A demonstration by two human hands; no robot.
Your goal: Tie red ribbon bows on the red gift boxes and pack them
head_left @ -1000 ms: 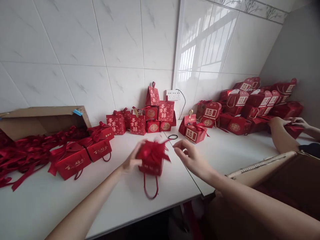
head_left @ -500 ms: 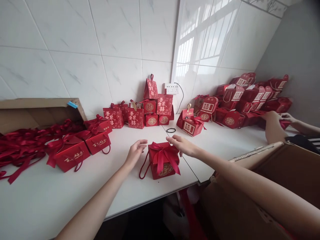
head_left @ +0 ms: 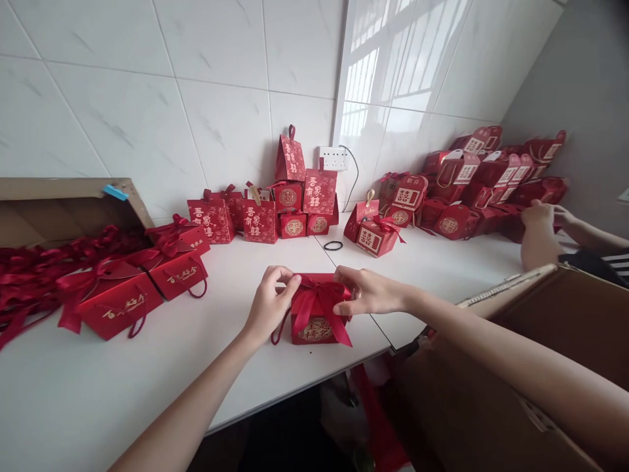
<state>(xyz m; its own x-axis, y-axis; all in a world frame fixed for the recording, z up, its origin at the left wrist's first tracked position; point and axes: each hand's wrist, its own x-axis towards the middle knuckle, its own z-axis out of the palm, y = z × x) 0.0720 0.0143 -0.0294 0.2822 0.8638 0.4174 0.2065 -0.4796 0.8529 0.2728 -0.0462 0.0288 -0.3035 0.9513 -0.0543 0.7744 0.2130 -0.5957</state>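
A small red gift box (head_left: 301,328) with gold lettering stands upright near the table's front edge. A red ribbon bow (head_left: 319,298) lies across its top, its tails hanging down the front. At the box's upper left, my left hand (head_left: 275,298) has thumb and forefinger pinched at the bow's left end. My right hand (head_left: 366,292) is at the bow's right loop, thumb and fingers apart around it; its farther fingertips are hidden. A red cord handle (head_left: 279,333) hangs at the box's left side.
Two ribboned red boxes (head_left: 120,305) stand left, beside a heap of red ribbons (head_left: 44,275) and a cardboard box (head_left: 69,187). Several red boxes (head_left: 260,223) line the wall. At right, another person's hands (head_left: 540,219) touch piled red boxes; a large carton (head_left: 555,328) is nearer.
Both my hands have closed in on the bow, the left one from a spread pose to a pinch. The gift box has turned so its gold-lettered front faces me. The view has shifted slightly.
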